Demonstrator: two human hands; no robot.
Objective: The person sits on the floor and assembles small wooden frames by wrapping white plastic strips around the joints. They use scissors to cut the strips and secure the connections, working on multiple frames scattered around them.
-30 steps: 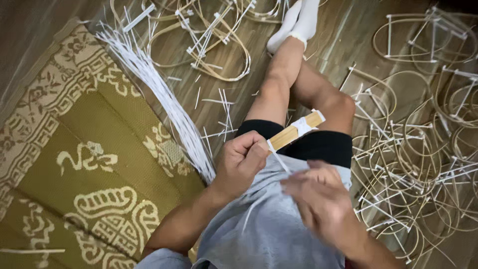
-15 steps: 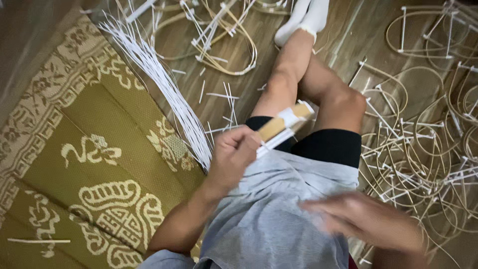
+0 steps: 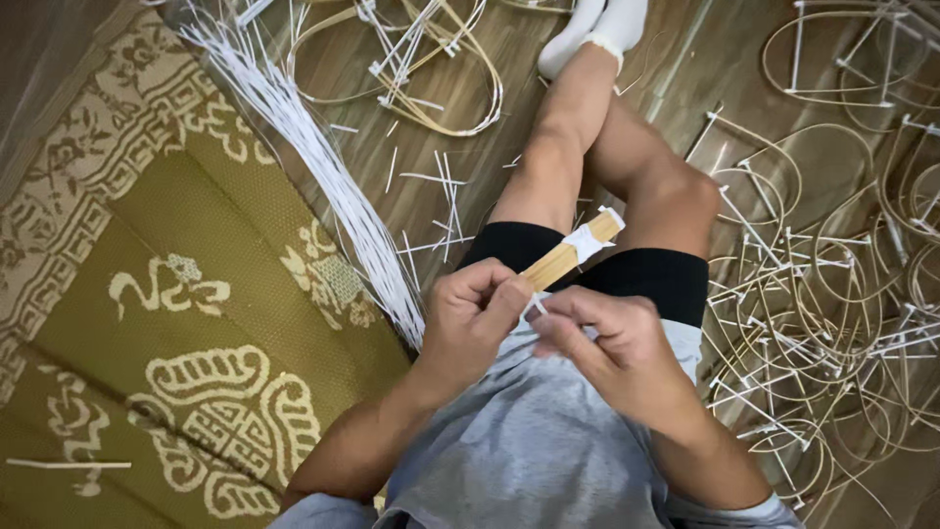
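Wooden floor [image 3: 509, 167] of brown planks fills the view, with a green-gold patterned mat [image 3: 147, 323] spread from nine o'clock down to seven o'clock. A long bundle of white strips [image 3: 313, 167] runs from eleven o'clock toward the centre along the mat's edge, and short white offcuts [image 3: 441, 211] lie scattered on the planks just beside it. At twelve o'clock rest bent bamboo hoops [image 3: 431, 69]; a far larger tangle of hoops tied with white strips [image 3: 832, 284] covers the floor from one o'clock down to five o'clock.

The person sits on the floor, bare legs stretched toward twelve o'clock, in black shorts and a grey shirt. At the centre, above the lap, the left hand [image 3: 475, 323] is clenched around the lower end of a flat bamboo stick [image 3: 563, 260], which tilts up toward two o'clock and carries a white wrap [image 3: 590, 238] near its top. The right hand [image 3: 607, 348], touching the left, pinches a thin white strip [image 3: 537, 307] at the stick's lower end.
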